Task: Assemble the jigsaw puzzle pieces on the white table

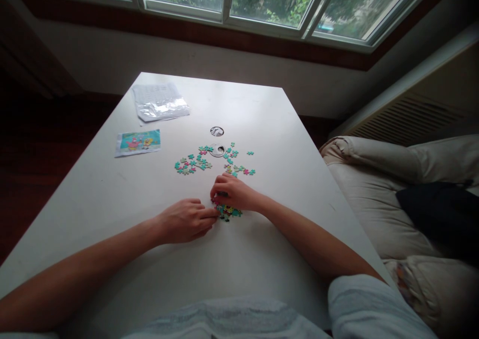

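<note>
A small joined patch of puzzle (227,211), teal and yellow, lies on the white table (112,189) in front of me. My left hand (185,221) rests beside it, fingers curled, fingertips touching its left edge. My right hand (232,192) sits over its top edge, fingers bent down and pinched on a piece I can barely see. Several loose teal and pink puzzle pieces (192,164) are scattered just beyond my hands, with more pieces (239,170) to the right.
A printed reference picture (138,142) lies at the left. A clear plastic bag (160,102) lies further back. Two round cable holes (217,150) mark the table's middle. A cream sofa (392,199) with a dark cushion stands at the right, and windows run behind.
</note>
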`<state>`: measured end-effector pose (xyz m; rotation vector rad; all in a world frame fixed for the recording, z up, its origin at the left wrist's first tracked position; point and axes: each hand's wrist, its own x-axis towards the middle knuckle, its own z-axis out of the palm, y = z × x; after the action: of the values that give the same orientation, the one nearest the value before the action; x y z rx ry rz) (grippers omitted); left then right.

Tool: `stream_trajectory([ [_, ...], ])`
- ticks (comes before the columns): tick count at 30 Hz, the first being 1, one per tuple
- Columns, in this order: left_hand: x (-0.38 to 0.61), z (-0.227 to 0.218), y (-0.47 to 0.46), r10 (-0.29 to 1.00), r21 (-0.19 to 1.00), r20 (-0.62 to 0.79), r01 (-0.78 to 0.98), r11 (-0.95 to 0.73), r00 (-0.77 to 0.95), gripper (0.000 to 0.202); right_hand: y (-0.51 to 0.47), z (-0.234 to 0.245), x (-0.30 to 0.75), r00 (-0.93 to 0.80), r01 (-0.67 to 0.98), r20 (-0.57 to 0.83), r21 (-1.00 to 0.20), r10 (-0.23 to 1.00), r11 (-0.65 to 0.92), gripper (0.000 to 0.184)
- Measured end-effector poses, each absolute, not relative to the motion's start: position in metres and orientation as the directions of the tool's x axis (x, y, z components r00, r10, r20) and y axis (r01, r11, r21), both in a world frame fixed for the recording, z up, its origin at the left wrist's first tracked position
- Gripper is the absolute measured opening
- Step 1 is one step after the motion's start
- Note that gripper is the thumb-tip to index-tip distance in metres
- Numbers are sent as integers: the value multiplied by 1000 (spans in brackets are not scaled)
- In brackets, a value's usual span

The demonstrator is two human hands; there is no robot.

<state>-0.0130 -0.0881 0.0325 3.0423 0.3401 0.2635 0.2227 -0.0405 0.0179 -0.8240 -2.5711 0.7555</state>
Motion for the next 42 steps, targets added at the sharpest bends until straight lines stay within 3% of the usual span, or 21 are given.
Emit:
stream_trajectory([
  [8, -16, 26, -85, 270, 168, 213, 237, -957, 939, 25, -34, 11, 230, -727, 358, 214, -694, 653, 625, 17],
  [15, -21, 20, -79, 360, 88, 239, 350, -933, 902, 32, -28, 5, 239, -522, 305, 286, -817, 803, 490, 16],
  [21, -20, 21, -77, 384, 75, 222, 377, -923, 896, 33, -28, 2, 241, -499, 383, 280, -778, 820, 499, 19],
  [29, -19, 29, -77, 390, 62, 182, 386, -921, 903, 31, -33, 4, 238, -658, 484, 281, -553, 699, 678, 19],
  [42, -20, 27, -76, 402, 58, 191, 398, -915, 896, 28, -30, 5, 241, -632, 448, 329, -585, 702, 677, 19],
])
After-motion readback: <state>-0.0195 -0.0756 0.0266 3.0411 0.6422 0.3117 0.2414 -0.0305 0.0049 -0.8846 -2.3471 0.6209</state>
